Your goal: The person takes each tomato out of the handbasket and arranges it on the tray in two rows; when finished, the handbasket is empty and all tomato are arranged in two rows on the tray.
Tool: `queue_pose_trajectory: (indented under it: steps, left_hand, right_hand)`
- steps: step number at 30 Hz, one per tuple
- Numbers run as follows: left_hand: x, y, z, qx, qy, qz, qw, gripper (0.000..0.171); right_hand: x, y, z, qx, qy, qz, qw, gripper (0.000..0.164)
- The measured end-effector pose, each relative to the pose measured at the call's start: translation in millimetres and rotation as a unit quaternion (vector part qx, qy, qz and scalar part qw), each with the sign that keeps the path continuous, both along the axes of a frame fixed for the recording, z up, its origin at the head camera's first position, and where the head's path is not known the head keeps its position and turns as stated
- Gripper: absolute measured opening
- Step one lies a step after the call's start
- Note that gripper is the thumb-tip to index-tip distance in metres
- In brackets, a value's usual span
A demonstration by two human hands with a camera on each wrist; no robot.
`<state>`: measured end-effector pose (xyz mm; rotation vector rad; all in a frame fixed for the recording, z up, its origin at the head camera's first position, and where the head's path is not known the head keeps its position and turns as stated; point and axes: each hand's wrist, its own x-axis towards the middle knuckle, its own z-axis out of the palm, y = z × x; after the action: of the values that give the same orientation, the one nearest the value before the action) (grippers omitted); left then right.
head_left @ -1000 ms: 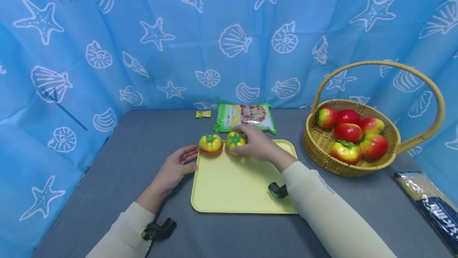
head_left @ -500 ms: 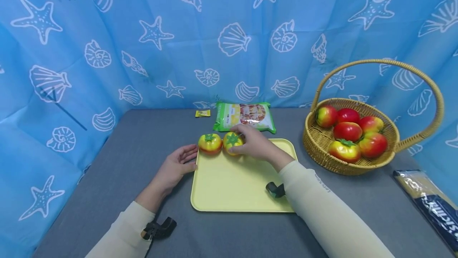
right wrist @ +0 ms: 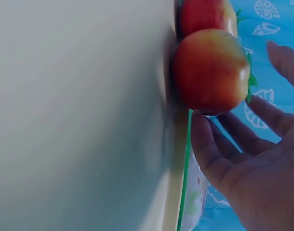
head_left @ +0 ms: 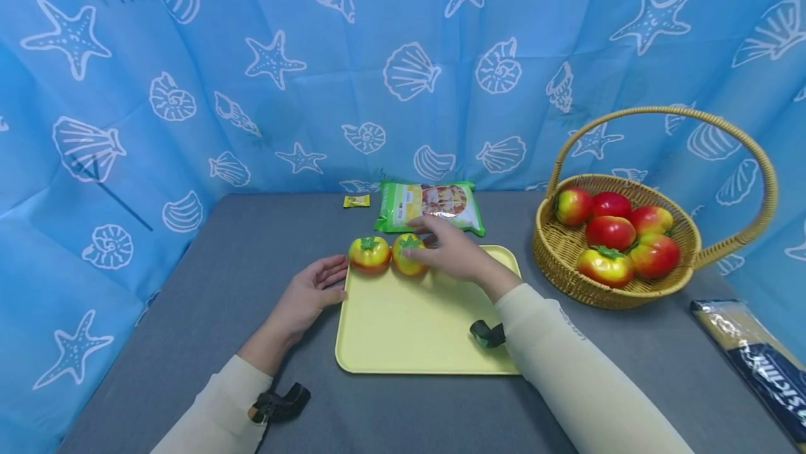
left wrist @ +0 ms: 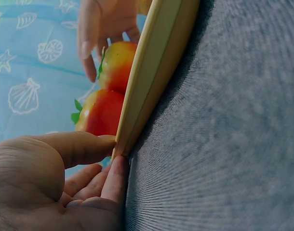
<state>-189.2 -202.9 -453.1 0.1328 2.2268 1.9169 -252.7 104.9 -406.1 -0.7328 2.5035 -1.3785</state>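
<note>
Two yellow-and-red persimmons with green leafy tops stand side by side at the far left corner of the yellow tray (head_left: 428, 328). My right hand (head_left: 455, 250) is beside the right persimmon (head_left: 409, 255). In the right wrist view its fingers spread loosely around that persimmon (right wrist: 212, 72), fingertips right below it and the thumb held away. Just left of it sits the other persimmon (head_left: 369, 254). At the tray's left edge, my left hand (head_left: 310, 293) touches the rim with thumb and fingertips; the left wrist view shows the thumb (left wrist: 84, 146) against the rim.
A wicker basket (head_left: 567, 286) with a tall handle stands at the right, holding several red and yellow fruits. Behind the tray lie a green-and-white food packet (head_left: 403, 208) and a small yellow wrapper (head_left: 356, 201). A dark-blue package (head_left: 765, 370) lies at the far right.
The right persimmon has moved slightly left, up against the other one. My right hand's fingers have loosened from it and drawn a little to the right. The left hand stays at the tray's edge.
</note>
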Motion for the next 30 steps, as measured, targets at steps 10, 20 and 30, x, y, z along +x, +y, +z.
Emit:
queue_pose_trajectory:
  steps: [10, 20, 30]
  left_hand:
    - [-0.4, -2, -0.9, 0.003, 0.0, -0.005, 1.0, 0.075]
    - [-0.8, -2, -0.2, 0.004, -0.004, -0.004, 1.0, 0.075]
    - [-0.9, -3, -1.2, 0.002, -0.001, -0.004, 1.0, 0.074]
  right_hand:
    - [5.1, 9, 9.6, -0.046, 0.002, -0.014, 0.999, 0.059]
    - [13.5, 22, 19.7, -0.149, -0.047, -0.006, 0.988, 0.054]
    - [25.3, 40, 32.1, -0.2, -0.051, 0.01, 0.978, 0.064]
